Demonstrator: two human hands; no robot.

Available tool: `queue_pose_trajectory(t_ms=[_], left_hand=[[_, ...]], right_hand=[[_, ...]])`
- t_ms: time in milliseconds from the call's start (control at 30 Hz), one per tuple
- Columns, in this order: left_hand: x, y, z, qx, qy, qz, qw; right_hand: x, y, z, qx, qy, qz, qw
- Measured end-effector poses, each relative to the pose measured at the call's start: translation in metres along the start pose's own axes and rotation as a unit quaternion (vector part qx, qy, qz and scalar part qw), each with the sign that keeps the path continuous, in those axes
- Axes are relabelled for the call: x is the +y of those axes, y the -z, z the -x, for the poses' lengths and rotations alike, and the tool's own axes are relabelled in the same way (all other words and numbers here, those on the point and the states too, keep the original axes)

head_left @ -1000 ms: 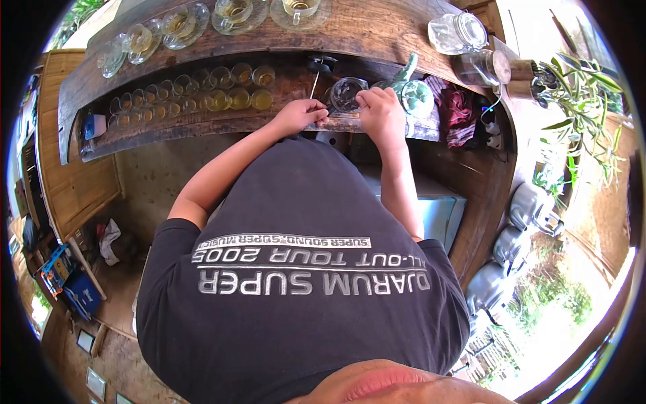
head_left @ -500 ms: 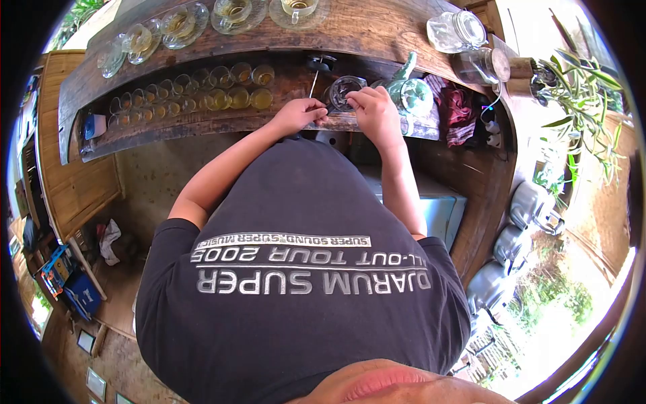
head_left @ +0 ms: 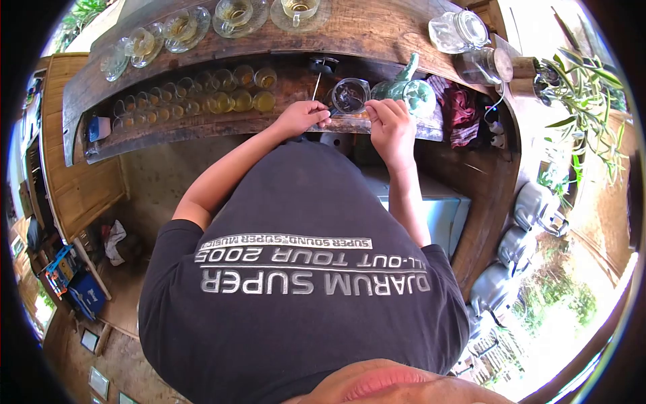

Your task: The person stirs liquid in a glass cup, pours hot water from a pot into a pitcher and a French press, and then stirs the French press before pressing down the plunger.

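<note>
A clear glass jug (head_left: 350, 96) with dark contents sits in the recessed shelf of the wooden counter. My left hand (head_left: 303, 118) is at its lower left side, fingers curled round what looks like its dark handle. My right hand (head_left: 393, 128) is closed in a pinch beside the jug's right rim. What lies between those fingertips is too small to make out. A green-tinted glass vessel (head_left: 418, 97) with a spout stands just beyond the right hand. Left of the jug, a thin metal rod (head_left: 317, 86) slants down from a dark fitting.
Rows of small glasses with amber liquid (head_left: 243, 101) fill the shelf's left part. Glass cups on saucers (head_left: 233, 15) line the upper counter (head_left: 377, 30). To the right are a clip-top jar (head_left: 457, 31), a red cloth (head_left: 464, 116) and a plant (head_left: 585, 101).
My right hand has moved right and slightly down, from over the jug's opening to beside its rim. More of the jug's inside shows. The left hand has stayed nearly in place.
</note>
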State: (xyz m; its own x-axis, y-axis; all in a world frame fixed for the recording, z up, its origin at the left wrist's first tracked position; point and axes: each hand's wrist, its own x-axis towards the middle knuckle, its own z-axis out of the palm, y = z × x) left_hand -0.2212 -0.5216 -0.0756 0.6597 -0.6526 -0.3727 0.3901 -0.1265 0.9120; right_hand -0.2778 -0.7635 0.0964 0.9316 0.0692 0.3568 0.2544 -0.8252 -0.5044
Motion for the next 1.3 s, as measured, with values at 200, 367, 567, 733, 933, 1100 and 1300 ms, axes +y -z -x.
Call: queue_pose_trajectory(t_ms=[200,367,567,733,933,1100,1300], left_hand=[[0.0,0.001,-0.002,-0.002,-0.007,-0.006,1.0],[0.0,0.001,-0.002,-0.002,-0.002,-0.011,1.0],[-0.002,0.003,-0.002,-0.004,-0.017,-0.01,1.0],[0.005,0.001,0.002,0.009,-0.018,-0.047,0.999],[0.01,0.001,0.002,0.006,-0.02,-0.067,0.998],[-0.004,0.003,-0.003,-0.001,-0.022,-0.024,0.999],[0.004,0.001,0.001,0.001,-0.023,-0.037,0.999]], right_hand=[[0.004,-0.004,0.002,0.016,-0.007,-0.001,1.0],[0.006,-0.006,0.0,0.007,-0.017,-0.001,1.0],[0.014,-0.016,-0.005,0.03,-0.008,0.022,0.999],[0.029,-0.046,0.004,0.022,0.0,0.067,0.997],[0.027,-0.05,0.009,0.06,-0.073,-0.032,0.995],[0.017,-0.034,0.003,0.057,-0.029,-0.029,0.998],[0.027,-0.046,0.01,0.0,-0.026,0.042,0.999]])
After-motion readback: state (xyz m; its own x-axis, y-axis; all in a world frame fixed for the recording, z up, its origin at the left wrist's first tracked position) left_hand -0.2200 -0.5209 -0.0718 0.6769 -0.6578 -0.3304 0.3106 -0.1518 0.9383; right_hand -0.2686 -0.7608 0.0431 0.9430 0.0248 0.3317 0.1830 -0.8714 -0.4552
